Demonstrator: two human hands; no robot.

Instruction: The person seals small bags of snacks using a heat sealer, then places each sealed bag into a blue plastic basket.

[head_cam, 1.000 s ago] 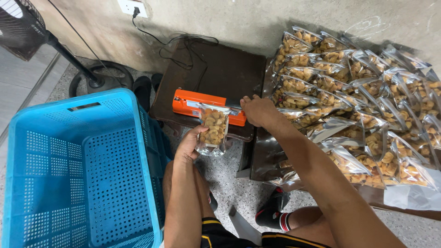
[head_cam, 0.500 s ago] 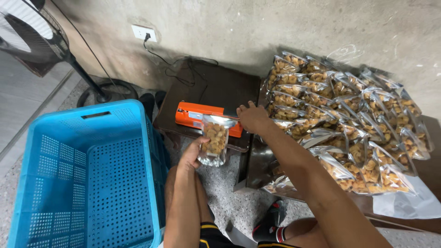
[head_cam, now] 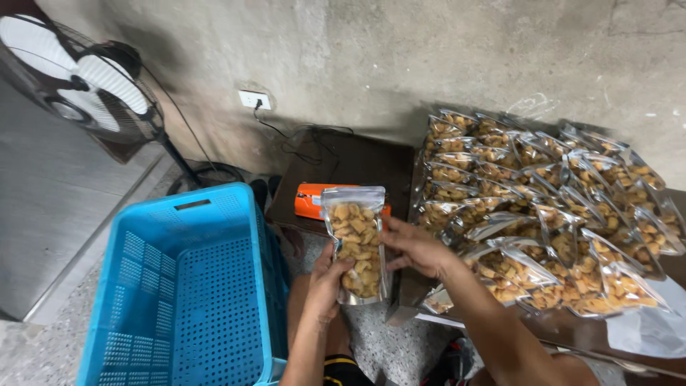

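Note:
I hold a clear pouch (head_cam: 355, 239) of golden-brown snack pieces upright in front of me. My left hand (head_cam: 327, 284) grips its lower left side from below. My right hand (head_cam: 414, 246) holds its right edge at mid height. Just behind the pouch lies an orange heat sealer (head_cam: 311, 199) on a low dark table (head_cam: 343, 163). To the right, several filled pouches (head_cam: 543, 214) of the same kind lie in overlapping rows on a second table.
An empty blue perforated plastic crate (head_cam: 189, 286) stands on the floor at my left. A standing fan (head_cam: 78, 78) is at the far left. A wall socket (head_cam: 254, 99) with a black cable sits on the concrete wall behind.
The pouch has come away from the sealer toward me and is now held upright in both hands. My right hand has dropped from the sealer to the pouch's side. The camera has tilted up.

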